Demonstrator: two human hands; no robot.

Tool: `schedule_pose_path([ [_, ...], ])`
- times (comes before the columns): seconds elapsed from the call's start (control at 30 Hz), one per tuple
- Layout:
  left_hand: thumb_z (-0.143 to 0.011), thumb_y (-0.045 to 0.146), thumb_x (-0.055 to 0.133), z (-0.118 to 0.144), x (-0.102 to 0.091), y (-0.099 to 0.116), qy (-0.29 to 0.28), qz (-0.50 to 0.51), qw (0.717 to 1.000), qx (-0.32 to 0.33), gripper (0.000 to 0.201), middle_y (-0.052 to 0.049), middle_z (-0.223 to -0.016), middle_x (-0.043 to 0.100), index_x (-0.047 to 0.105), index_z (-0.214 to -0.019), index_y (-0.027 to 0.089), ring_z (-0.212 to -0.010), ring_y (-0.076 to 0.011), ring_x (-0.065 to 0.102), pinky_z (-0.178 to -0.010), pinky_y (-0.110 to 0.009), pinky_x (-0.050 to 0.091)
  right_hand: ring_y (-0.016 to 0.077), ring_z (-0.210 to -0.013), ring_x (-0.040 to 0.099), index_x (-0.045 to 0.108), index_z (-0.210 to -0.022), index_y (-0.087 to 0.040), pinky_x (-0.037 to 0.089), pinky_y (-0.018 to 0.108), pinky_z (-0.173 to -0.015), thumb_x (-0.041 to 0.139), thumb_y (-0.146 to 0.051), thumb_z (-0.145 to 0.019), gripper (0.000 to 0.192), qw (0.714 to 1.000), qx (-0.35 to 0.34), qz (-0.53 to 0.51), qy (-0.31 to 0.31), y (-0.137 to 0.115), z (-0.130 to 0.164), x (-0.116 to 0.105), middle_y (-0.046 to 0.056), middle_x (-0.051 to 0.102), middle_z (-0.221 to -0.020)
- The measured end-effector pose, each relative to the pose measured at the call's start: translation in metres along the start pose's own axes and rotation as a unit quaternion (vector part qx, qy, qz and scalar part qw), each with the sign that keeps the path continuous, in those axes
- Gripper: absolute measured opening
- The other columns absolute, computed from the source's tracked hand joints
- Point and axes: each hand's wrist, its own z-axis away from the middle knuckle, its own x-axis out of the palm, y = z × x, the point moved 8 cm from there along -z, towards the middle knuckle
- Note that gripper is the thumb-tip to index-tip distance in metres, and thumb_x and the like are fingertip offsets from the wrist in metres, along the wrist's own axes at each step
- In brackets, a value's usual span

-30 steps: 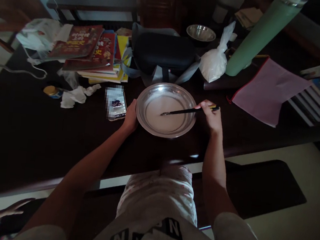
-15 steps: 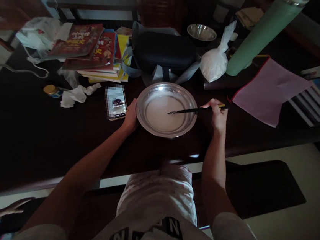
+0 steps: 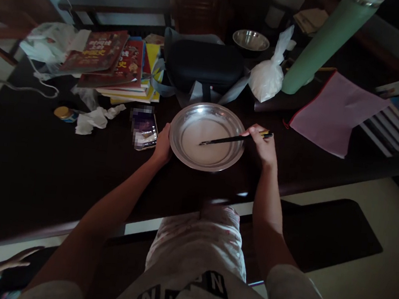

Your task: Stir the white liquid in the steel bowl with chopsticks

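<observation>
A wide metal bowl (image 3: 235,154) on the dark table holds a pale, milky liquid (image 3: 204,133). My left hand (image 3: 164,144) grips the bowl's left rim, thumb on the upper side and the other fingers hidden beneath or behind it. Over the right rim, my right hand (image 3: 264,145) is closed around dark chopsticks (image 3: 227,139) with yellowish ends. Their tips dip into the liquid near the middle of the bowl. Just left of my left hand lies a phone (image 3: 148,134) with its screen lit and partly blurred.
Behind the bowl sit a black case (image 3: 205,64), a tied bag of white powder (image 3: 267,78) and a tall green flask (image 3: 326,51). Stacked books (image 3: 118,70), crumpled tissue (image 3: 95,119) and a small jar (image 3: 64,113) are leftward. A pink mesh pouch (image 3: 335,114) lies right. Another person's hand (image 3: 19,261) shows lower left.
My right hand has moved left with the chopsticks, and their tips have shifted left through the liquid. My left hand and the bowl have stayed almost still. The phone's picture has changed.
</observation>
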Motion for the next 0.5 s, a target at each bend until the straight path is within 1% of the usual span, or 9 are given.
schedule_pose_path([
  [0.07, -0.104, 0.034, 0.060, -0.002, -0.001, -0.002, -0.002, -0.009, 1.000, 0.000, 0.034, -0.001, -0.071, 0.065, 0.069, -0.073, 0.023, -0.075, -0.0192, 0.063, -0.072, -0.028, 0.052, 0.0212, -0.078, 0.073, 0.072, -0.064, -0.029, 0.059, 0.040, -0.084, 0.071, -0.082, -0.081, 0.056, 1.000, -0.009, 0.000, 0.025, -0.001, -0.001, -0.004, 0.000, 0.074, -0.069],
  [0.17, -0.104, 0.030, 0.060, -0.002, -0.006, 0.003, 0.013, -0.044, 0.999, 0.027, 0.033, 0.000, -0.072, 0.066, 0.070, -0.074, 0.024, -0.076, -0.0182, 0.062, -0.071, -0.025, 0.051, 0.0198, -0.071, 0.070, 0.072, -0.063, -0.028, 0.059, 0.040, -0.083, 0.069, -0.080, -0.085, 0.056, 0.996, -0.010, -0.003, 0.094, 0.001, 0.001, -0.018, -0.001, 0.072, -0.065],
  [0.2, -0.104, 0.030, 0.062, -0.002, -0.007, 0.005, 0.018, -0.052, 0.998, 0.036, 0.032, 0.000, -0.073, 0.066, 0.070, -0.073, 0.023, -0.076, -0.0176, 0.062, -0.072, -0.025, 0.051, 0.0195, -0.071, 0.070, 0.072, -0.064, -0.028, 0.059, 0.040, -0.083, 0.069, -0.078, -0.086, 0.055, 0.996, -0.008, -0.007, 0.092, 0.003, 0.001, -0.018, -0.001, 0.071, -0.064],
  [0.23, -0.104, 0.030, 0.062, -0.001, -0.007, 0.007, 0.020, -0.056, 0.997, 0.040, 0.033, 0.000, -0.073, 0.066, 0.069, -0.072, 0.023, -0.076, -0.0170, 0.061, -0.072, -0.024, 0.051, 0.0195, -0.071, 0.070, 0.072, -0.064, -0.028, 0.059, 0.040, -0.084, 0.069, -0.078, -0.086, 0.054, 0.997, -0.004, -0.009, 0.076, 0.003, 0.001, -0.016, -0.001, 0.071, -0.064],
  [0.3, -0.104, 0.031, 0.061, 0.000, -0.005, 0.008, 0.017, -0.049, 0.998, 0.037, 0.034, 0.000, -0.074, 0.066, 0.068, -0.072, 0.022, -0.075, -0.0164, 0.060, -0.072, -0.024, 0.051, 0.0206, -0.074, 0.073, 0.072, -0.063, -0.028, 0.059, 0.040, -0.084, 0.072, -0.079, -0.083, 0.055, 1.000, 0.000, -0.008, 0.025, 0.003, 0.000, -0.006, 0.000, 0.073, -0.065],
  [0.37, -0.105, 0.032, 0.061, 0.001, -0.003, 0.008, 0.006, -0.040, 0.999, 0.026, 0.034, 0.000, -0.072, 0.065, 0.069, -0.074, 0.022, -0.074, -0.0165, 0.060, -0.072, -0.024, 0.051, 0.0218, -0.078, 0.074, 0.072, -0.064, -0.028, 0.060, 0.041, -0.085, 0.072, -0.081, -0.081, 0.056, 1.000, -0.005, -0.003, 0.002, 0.001, 0.000, 0.000, 0.001, 0.074, -0.068],
  [0.4, -0.104, 0.033, 0.061, 0.002, -0.001, 0.008, 0.003, -0.036, 0.999, 0.021, 0.033, 0.000, -0.072, 0.064, 0.069, -0.074, 0.022, -0.074, -0.0165, 0.060, -0.071, -0.024, 0.051, 0.0220, -0.079, 0.074, 0.072, -0.064, -0.028, 0.060, 0.041, -0.085, 0.072, -0.081, -0.081, 0.056, 1.000, -0.009, -0.001, 0.010, 0.000, 0.000, -0.001, 0.001, 0.075, -0.069],
  [0.5, -0.105, 0.032, 0.061, 0.003, -0.002, 0.007, 0.010, -0.032, 0.999, 0.011, 0.036, 0.000, -0.071, 0.063, 0.068, -0.072, 0.022, -0.070, -0.0157, 0.057, -0.069, -0.024, 0.049, 0.0207, -0.074, 0.073, 0.072, -0.063, -0.028, 0.060, 0.041, -0.086, 0.070, -0.079, -0.085, 0.055, 0.997, -0.012, -0.004, 0.074, 0.000, 0.001, -0.014, 0.000, 0.074, -0.066],
])
